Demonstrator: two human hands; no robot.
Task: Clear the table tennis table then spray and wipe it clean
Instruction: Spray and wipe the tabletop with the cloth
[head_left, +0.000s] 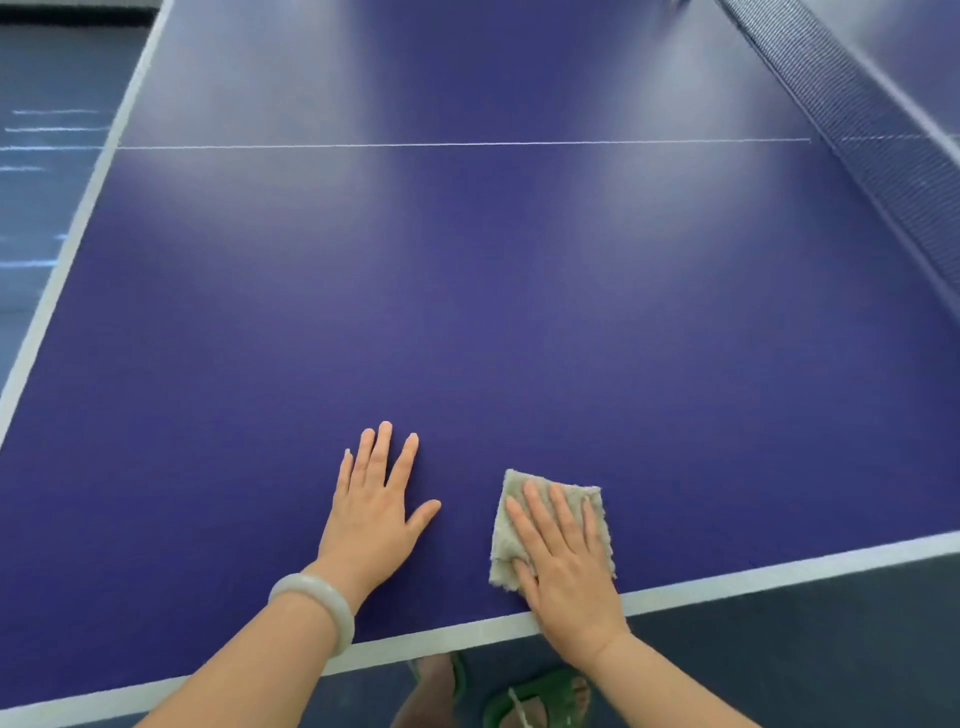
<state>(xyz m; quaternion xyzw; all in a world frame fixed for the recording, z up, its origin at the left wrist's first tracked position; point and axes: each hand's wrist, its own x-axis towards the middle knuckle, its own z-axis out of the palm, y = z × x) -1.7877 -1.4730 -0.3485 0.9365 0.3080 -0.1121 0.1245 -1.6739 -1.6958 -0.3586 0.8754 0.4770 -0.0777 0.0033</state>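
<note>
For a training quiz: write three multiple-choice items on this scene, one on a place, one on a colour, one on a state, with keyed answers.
1. Where does the cloth lie?
A. near the table's near edge
B. against the net
C. on the floor

2. What colour is the table top?
A. green
B. purple-blue
C. red

3. How is the left hand?
A. clenched
B. flat, fingers spread
C. holding a bottle

Answers: 1 A, the cloth sits just inside the white edge line under the right hand; 2 B, the surface shows it; 3 B, palm down on the table.
</note>
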